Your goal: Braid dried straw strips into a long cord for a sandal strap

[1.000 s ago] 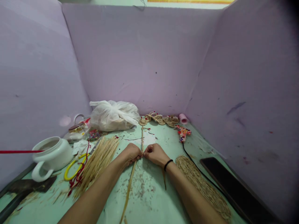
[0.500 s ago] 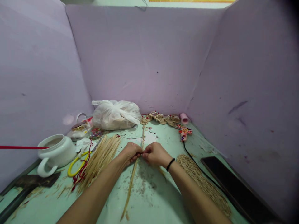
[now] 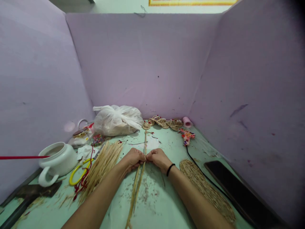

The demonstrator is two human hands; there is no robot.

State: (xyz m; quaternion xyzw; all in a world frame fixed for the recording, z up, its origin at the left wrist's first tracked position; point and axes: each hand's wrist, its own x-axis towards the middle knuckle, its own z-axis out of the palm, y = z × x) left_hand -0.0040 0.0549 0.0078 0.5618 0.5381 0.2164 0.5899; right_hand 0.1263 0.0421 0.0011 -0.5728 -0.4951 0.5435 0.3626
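Observation:
My left hand [image 3: 133, 159] and my right hand [image 3: 159, 159] meet at the middle of the table, thumbs and fingers pinched on a thin straw braid [image 3: 145, 143]. The braid runs straight away from me toward several woven straw pieces with red beads [image 3: 164, 122] at the back. Below my fingers, loose straw strands [image 3: 134, 194] trail toward the front edge, lying close together. A shorter, thin strand hangs under my right hand. Left of my left forearm lies a bundle of pale straw [image 3: 105, 168]. The exact crossing point is hidden by my fingertips.
On the left are yellow-handled scissors [image 3: 73, 176], red yarn [image 3: 82, 184], a white pot [image 3: 64, 160] and a hammer-like tool [image 3: 30, 192]. A white plastic bag [image 3: 118, 122] sits behind. To the right lie a patterned glue gun [image 3: 187, 136], a woven oval sole [image 3: 207, 190] and a black phone-like slab [image 3: 228, 181].
A strand that lay to the right under my right hand now hangs beside the left one. Both hands stay pinched at the braid. The view has tilted up slightly.

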